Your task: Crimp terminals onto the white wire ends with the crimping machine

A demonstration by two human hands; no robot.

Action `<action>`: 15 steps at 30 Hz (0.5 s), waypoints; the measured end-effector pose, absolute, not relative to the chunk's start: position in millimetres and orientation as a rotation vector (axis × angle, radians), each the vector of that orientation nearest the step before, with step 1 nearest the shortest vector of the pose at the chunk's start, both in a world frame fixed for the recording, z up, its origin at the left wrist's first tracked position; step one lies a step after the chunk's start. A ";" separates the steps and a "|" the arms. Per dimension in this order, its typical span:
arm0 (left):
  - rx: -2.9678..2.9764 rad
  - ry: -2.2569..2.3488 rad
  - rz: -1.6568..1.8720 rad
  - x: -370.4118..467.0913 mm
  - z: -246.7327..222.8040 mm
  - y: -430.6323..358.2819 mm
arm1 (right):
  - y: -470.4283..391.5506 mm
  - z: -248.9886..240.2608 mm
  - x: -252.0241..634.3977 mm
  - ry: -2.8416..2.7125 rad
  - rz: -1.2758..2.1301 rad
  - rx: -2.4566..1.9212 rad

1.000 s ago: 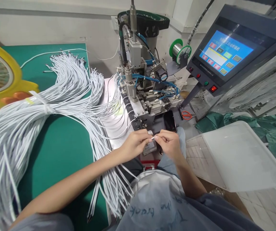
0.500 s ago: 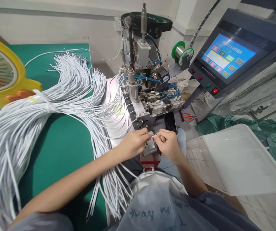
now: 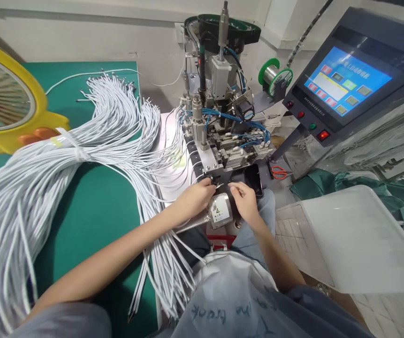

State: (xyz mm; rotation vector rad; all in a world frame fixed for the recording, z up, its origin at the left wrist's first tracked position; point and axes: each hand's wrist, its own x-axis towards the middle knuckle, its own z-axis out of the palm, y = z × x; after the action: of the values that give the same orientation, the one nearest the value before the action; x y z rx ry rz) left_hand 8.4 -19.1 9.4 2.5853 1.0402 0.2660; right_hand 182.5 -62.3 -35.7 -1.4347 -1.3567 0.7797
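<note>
My left hand (image 3: 198, 196) pinches a white cable (image 3: 219, 186) close to its end, and the short tip sticks out to the right of my fingers. It is at the front edge of the machine (image 3: 210, 162), beside the black row of slots that other white cables run into. Just to the right, my right hand (image 3: 246, 201) is closed in a pinch, apart from the cable tip. Whatever lies between its fingertips is too small to make out. Below and between both hands sits a metal cylinder with a white label (image 3: 220, 209).
A tied bundle of white cables (image 3: 78, 152) covers much of the green mat (image 3: 103, 206) at left, near a yellow fan (image 3: 40, 103). Rightward are a phone (image 3: 254, 180), red-handled scissors (image 3: 279, 172), a wire spool (image 3: 272, 75), a control screen (image 3: 346, 82) and a translucent bin (image 3: 356, 234).
My hands have moved apart and slightly up, toward the machine's front edge. The cable tip between them now shows free of my right fingers. The view has shifted slightly.
</note>
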 end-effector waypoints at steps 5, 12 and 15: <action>2.629 1.134 0.099 8.1 -1.7 -9.5 | -37.3 -54.5 185.2 -1.305 1.003 -1.416; 2.636 1.074 0.102 4.5 -10.2 -4.8 | -22.4 -61.1 176.5 -1.314 1.058 -1.361; 2.673 1.036 0.144 1.6 -15.4 -2.9 | -20.0 -64.3 176.4 -1.314 1.074 -1.358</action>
State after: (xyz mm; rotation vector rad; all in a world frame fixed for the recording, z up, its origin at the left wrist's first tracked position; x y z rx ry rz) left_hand 1.6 -2.9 -15.4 2.6728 1.0361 0.1440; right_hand 176.4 -20.0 -64.3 -1.3578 -1.3135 1.0744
